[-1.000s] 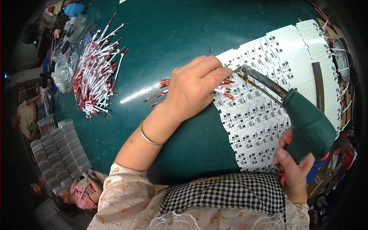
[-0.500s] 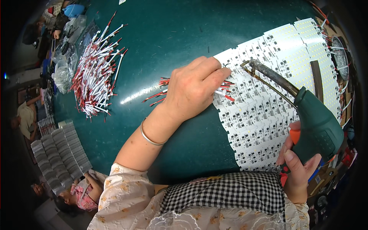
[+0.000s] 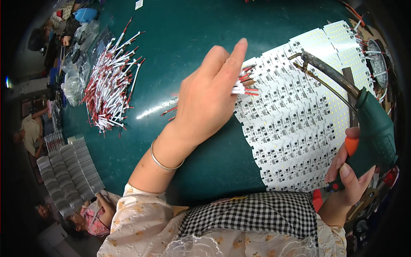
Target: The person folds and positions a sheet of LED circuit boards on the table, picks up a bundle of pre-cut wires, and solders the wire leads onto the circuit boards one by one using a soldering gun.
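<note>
- At the near left, stacked grey strips (image 3: 64, 167) are seen beside a co-worker in a pink flowered top (image 3: 95, 220); clear plastic bags (image 3: 77, 77) are piled farther off.
- A heap of red-and-white wires (image 3: 111, 83) is spread across the left of the green table (image 3: 171, 25), well apart from either hand.
- At center, a wire bundle (image 3: 245, 91) is grasped beneath the left hand (image 3: 207, 94), its index finger raised; the fingertips are hidden. White and red ends are seen jutting out to the right of the grip, and a few dark red ends to its left.
- The bundle's right ends are seen over the left edge of white circuit boards (image 3: 291, 124); whether the two are touching cannot be told.
- Over the boards, to the right of the bundle and apart from it, the bent tip (image 3: 295, 56) of a green soldering gun (image 3: 374, 128) is held.
- At the near right, the gun's handle is gripped by the right hand (image 3: 351, 184), a finger set at the orange trigger (image 3: 352, 145).
</note>
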`<state>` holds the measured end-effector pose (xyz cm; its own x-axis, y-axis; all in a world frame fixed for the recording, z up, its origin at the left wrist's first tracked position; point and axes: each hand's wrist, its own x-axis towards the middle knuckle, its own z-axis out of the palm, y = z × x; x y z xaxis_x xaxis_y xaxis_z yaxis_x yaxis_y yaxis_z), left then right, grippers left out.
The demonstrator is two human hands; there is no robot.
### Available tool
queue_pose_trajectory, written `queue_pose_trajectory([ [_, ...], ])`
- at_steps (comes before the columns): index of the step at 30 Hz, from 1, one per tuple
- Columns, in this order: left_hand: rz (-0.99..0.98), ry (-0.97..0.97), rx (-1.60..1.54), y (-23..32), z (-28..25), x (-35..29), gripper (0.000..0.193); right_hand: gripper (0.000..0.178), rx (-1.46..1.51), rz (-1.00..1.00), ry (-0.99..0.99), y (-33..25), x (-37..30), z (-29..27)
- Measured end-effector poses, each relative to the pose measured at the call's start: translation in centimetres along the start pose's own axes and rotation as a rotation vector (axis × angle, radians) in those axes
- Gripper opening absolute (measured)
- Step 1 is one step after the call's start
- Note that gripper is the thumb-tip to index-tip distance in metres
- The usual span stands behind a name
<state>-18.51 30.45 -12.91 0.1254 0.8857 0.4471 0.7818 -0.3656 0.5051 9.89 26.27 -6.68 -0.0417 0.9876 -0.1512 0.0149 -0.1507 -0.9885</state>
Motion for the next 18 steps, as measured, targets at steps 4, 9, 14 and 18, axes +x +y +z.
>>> queue_pose_trajectory([
  [4,-0.059,-0.211,0.032,0.1,0.7,-0.1,0.067,0.069,0.042,0.042,-0.040,0.2,0.1,-0.8],
  [9,-0.083,-0.172,0.065,0.7,1.9,0.2,0.055,0.068,0.041,0.037,-0.021,0.2,0.6,-0.6],
  [14,-0.119,-0.050,-0.007,0.0,2.6,0.4,0.025,0.068,0.000,0.060,-0.026,0.4,1.2,-0.6],
  [18,0.031,0.028,-0.041,-1.1,3.1,0.3,0.014,0.069,0.000,0.056,-0.005,0.8,1.7,-0.1],
])
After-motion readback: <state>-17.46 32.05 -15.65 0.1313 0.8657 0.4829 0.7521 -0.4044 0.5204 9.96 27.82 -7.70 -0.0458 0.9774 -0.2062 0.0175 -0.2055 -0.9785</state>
